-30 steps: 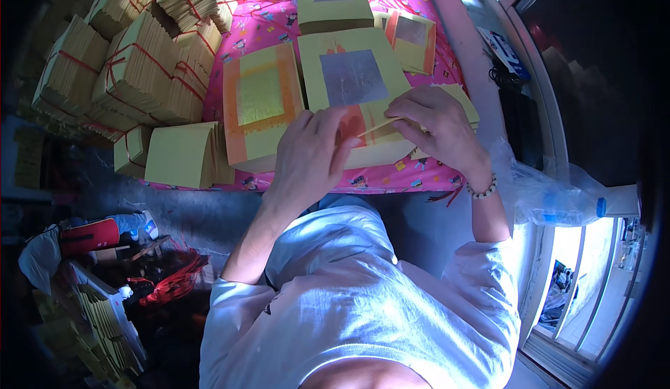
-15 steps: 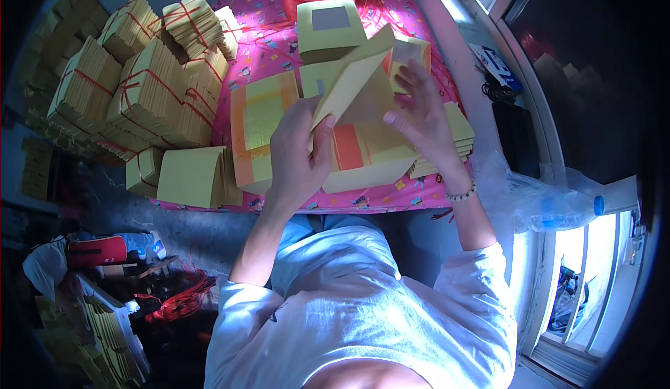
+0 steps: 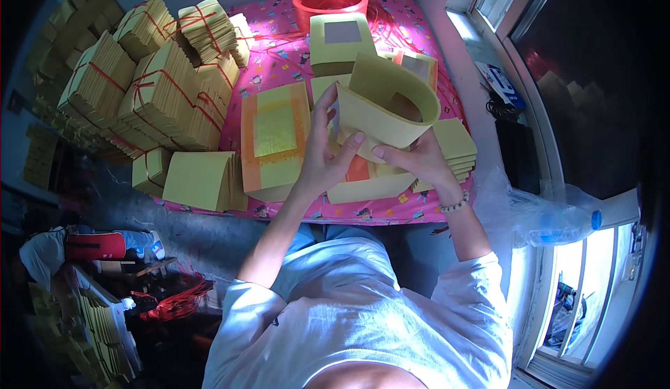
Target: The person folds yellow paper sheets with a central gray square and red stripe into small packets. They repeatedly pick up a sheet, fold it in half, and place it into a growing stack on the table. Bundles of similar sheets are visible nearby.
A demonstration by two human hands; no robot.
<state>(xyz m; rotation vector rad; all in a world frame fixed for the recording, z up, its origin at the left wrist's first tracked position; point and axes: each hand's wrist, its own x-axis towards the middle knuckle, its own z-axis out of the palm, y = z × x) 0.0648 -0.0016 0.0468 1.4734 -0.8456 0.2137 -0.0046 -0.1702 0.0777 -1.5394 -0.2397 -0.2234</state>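
Observation:
Both my hands hold a thick stack of yellow paper (image 3: 387, 127), bent round into an open loop above the table. The fingers of my left hand (image 3: 326, 157) go up its left end, with the thumb against its near outer face. At the lower right side, my right hand (image 3: 422, 160) grips it with the thumb in front and most fingers hidden behind. Below lie more yellow paper stacks: one with an orange border (image 3: 276, 134) to the left, another with a grey patch (image 3: 342, 48) beyond. Part of a stack with a red-orange band shows under my hands.
A red tub (image 3: 313, 16) and red ties stand at the back of the pink patterned cloth (image 3: 279, 61). Tied paper bundles (image 3: 157, 99) pile up at left. A plastic bag with a bottle (image 3: 558, 225) is at right. Another person (image 3: 42, 255) is at lower left.
The paper was a tilted, folded stack in my left hand, with my right hand open beside it. Now it is bent into a loop, and my right hand has closed on it.

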